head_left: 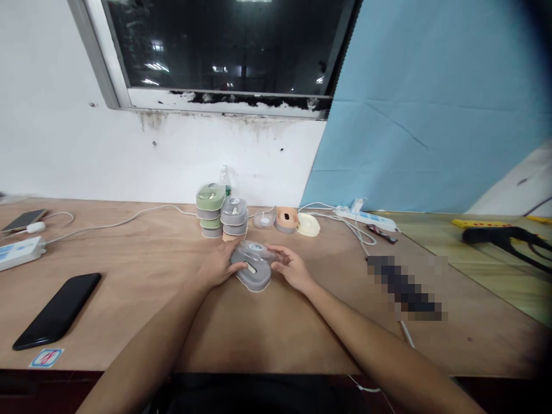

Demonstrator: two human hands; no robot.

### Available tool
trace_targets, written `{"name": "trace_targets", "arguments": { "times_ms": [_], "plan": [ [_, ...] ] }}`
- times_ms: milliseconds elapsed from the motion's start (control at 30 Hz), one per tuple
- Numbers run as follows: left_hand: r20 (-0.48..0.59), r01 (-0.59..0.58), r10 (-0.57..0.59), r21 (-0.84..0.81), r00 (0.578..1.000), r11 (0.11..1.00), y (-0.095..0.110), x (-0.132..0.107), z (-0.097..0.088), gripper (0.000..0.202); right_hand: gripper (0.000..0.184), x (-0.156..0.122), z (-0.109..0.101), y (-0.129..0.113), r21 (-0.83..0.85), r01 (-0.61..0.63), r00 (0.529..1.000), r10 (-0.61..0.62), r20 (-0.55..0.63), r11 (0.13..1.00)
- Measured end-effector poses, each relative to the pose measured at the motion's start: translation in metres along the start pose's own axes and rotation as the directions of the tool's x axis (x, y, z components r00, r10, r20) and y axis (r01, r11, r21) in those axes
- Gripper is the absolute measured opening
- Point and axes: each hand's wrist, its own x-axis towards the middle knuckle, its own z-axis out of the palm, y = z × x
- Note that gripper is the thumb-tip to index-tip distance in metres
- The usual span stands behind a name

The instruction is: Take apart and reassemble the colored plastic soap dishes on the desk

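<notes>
A grey plastic box (257, 281) with rounded corners and a pale oval piece in its top sits on the table in front of me. My left hand (219, 264) grips its left side, the thumb lying over the top. A clear lid (255, 250) with a round label is tilted over the far part of the box. My right hand (294, 268) pinches this lid at its right edge between thumb and fingers. Behind my left hand stand a stack of green and grey boxes (211, 202) and a shorter grey stack (234, 214).
Further back lie another clear lid (264, 219), an orange box (286, 218) and a cream-coloured box part (309, 224). A bottle (225, 175) stands behind the stacks. A black phone (58, 310) is at left; power strips (366, 218) and white cables cross the table's back.
</notes>
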Motion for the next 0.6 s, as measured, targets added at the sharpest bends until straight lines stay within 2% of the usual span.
{"name": "trace_targets", "arguments": {
  "times_ms": [100,167,233,267,333,400,467,533,600],
  "plan": [
    [-0.045,0.078,-0.074,0.095,0.996,0.992,0.006,0.002,-0.002,0.041,0.047,0.000,0.000,-0.004,-0.068,0.093,0.980,-0.103,-0.170,0.993],
    [-0.098,0.135,-0.124,0.116,0.988,0.984,0.009,0.003,-0.003,0.034,0.038,-0.003,-0.001,-0.009,-0.173,0.163,0.931,-0.209,-0.298,0.971],
    [-0.171,0.173,-0.156,0.089,0.973,0.981,0.011,0.003,-0.002,0.032,0.033,-0.010,0.000,-0.014,-0.362,0.246,0.870,-0.370,-0.327,0.899],
    [-0.214,0.192,-0.175,0.062,0.961,0.979,0.012,0.003,0.000,0.032,0.032,-0.014,0.002,-0.017,-0.466,0.294,0.846,-0.454,-0.280,0.834],
    [-0.289,0.225,-0.218,-0.010,0.932,0.974,0.017,0.002,0.003,0.032,0.034,-0.021,0.009,-0.020,-0.615,0.405,0.820,-0.566,-0.082,0.676],
    [-0.313,0.223,-0.237,-0.081,0.919,0.971,0.023,0.001,0.008,0.039,0.041,-0.025,0.019,-0.020,-0.648,0.523,0.802,-0.576,0.157,0.553],
    [-0.290,0.199,-0.233,-0.142,0.928,0.970,0.031,0.000,0.013,0.047,0.047,-0.024,0.028,-0.019,-0.639,0.592,0.783,-0.536,0.314,0.491],
    [-0.229,0.182,-0.239,-0.244,0.944,0.953,0.038,0.000,0.019,0.049,0.047,-0.019,0.032,-0.017,-0.661,0.586,0.791,-0.508,0.341,0.469],
    [-0.134,0.169,-0.243,-0.412,0.961,0.895,0.041,0.000,0.024,0.047,0.043,-0.014,0.031,-0.015,-0.720,0.520,0.825,-0.487,0.285,0.460]
  ]
}}
